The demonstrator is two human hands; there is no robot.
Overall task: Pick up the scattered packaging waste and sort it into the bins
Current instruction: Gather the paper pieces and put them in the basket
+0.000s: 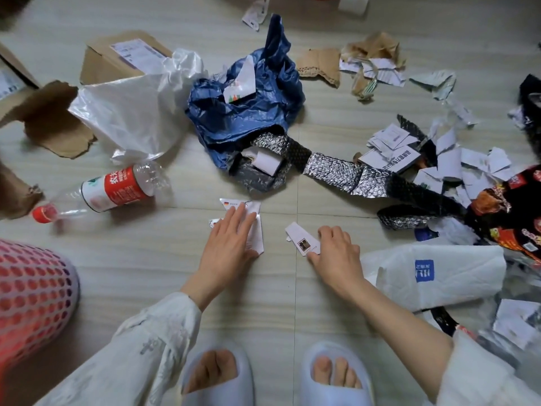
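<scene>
Slippers point(216, 373), two of them, are sitting nearest the lens, toes pointing toward both hands. Floor point(152, 268) is carrying nearly all the waste, so I am judging the sort as barely begun.

Largest items, beyond the left hand point(227, 243):
- one clear plastic bag point(131, 112), far and to its left
- one blue plastic bag point(243, 112), straight ahead of it
- one cardboard box point(117, 58), behind the clear bag
- one silver bubble mailer strip point(345, 177), running ahead of the right hand point(336, 253)
- one white printed bag point(433, 273), just right of that hand
- one pink perforated bin point(32, 294), well to the left; contents cannot be told

Mid-size: one plastic bottle point(114, 189), lying on its side left of the left hand. Torn paper pile point(445, 162), too many scraps to count, is lying ahead and to the right.

Smallest:
- left-hand grip: fingers flat and spread, pressing on a white card scrap point(254, 227), not clamped
- right-hand grip: fingers curling together, pinching the edge of a second card scrap point(301, 238) that is lying on the floor
</scene>
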